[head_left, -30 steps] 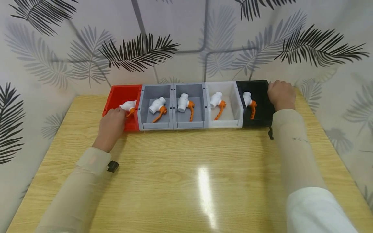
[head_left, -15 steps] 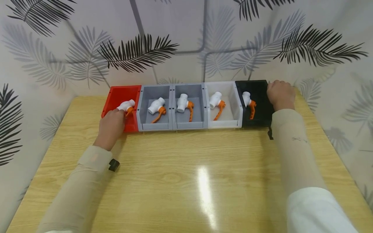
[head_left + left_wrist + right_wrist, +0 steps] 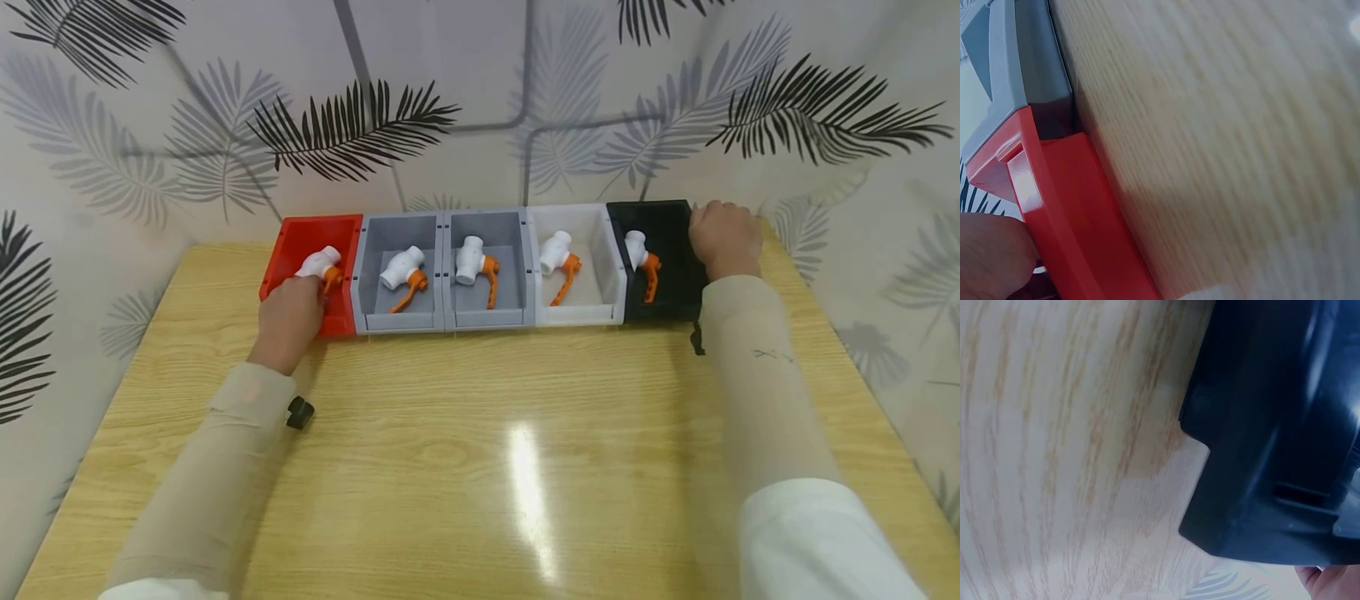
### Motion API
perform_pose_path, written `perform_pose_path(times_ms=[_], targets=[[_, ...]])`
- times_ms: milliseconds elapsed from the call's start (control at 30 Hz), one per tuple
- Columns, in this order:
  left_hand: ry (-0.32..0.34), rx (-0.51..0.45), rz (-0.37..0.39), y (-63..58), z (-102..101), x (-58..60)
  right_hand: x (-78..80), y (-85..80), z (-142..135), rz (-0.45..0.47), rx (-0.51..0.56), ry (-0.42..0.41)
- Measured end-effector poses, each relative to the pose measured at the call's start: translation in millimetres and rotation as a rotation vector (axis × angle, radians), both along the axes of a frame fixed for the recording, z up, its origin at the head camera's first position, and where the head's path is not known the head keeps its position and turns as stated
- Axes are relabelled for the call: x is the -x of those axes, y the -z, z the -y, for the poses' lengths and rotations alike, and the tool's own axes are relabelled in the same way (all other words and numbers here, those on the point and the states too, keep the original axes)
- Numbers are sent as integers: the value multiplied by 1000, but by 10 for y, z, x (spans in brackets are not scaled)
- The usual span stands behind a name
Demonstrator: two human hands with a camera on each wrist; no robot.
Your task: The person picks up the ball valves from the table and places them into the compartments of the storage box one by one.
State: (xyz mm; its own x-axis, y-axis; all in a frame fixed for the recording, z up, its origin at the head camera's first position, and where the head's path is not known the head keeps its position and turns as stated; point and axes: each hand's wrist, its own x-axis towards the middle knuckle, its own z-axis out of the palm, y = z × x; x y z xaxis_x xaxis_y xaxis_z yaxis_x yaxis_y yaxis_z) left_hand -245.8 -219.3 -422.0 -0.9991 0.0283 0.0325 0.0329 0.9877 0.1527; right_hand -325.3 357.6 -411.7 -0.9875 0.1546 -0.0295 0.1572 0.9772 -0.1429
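In the head view my left hand [image 3: 288, 319] reaches over the front of the red bin [image 3: 309, 233] at the row's left end. Its fingers hold a white ball valve [image 3: 318, 262] with an orange lever inside that bin; the fingertips are hidden. The red bin's wall [image 3: 1088, 212] fills the lower left of the left wrist view. At the other end my right hand [image 3: 726, 238], fingers curled, grips the right wall of the black bin [image 3: 678, 287]. Another white ball valve [image 3: 636, 248] lies in the black bin. Only a bit of the right hand [image 3: 1334, 582] shows in the right wrist view.
Between the end bins stand a grey bin [image 3: 371, 304], a second grey bin [image 3: 491, 318] and a white bin [image 3: 573, 315], each holding one ball valve. The row sits at the back of the wooden table [image 3: 427, 442], against a leaf-patterned cloth [image 3: 465, 175].
The valve in the red bin has shifted slightly left and backward and turned, with my left hand at it. My right hand has stayed at the black bin. The head view has shifted slightly.
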Motion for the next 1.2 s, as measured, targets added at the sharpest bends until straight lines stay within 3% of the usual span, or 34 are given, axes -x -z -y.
perform_pose_path(times_ms=[367,767,1033,1200], targets=[[-58,-93,85,-50,-11,4,7,-11,19,-7,-4,9],[-91,-60,71,-26,-39,62,-6,4,19,-1,-5,14],[-88,-58,9,-6,-74,94,-7,16,24,-25,-5,19],[-110,-71,24,-7,-93,108,-7,-1,15,-21,0,21]])
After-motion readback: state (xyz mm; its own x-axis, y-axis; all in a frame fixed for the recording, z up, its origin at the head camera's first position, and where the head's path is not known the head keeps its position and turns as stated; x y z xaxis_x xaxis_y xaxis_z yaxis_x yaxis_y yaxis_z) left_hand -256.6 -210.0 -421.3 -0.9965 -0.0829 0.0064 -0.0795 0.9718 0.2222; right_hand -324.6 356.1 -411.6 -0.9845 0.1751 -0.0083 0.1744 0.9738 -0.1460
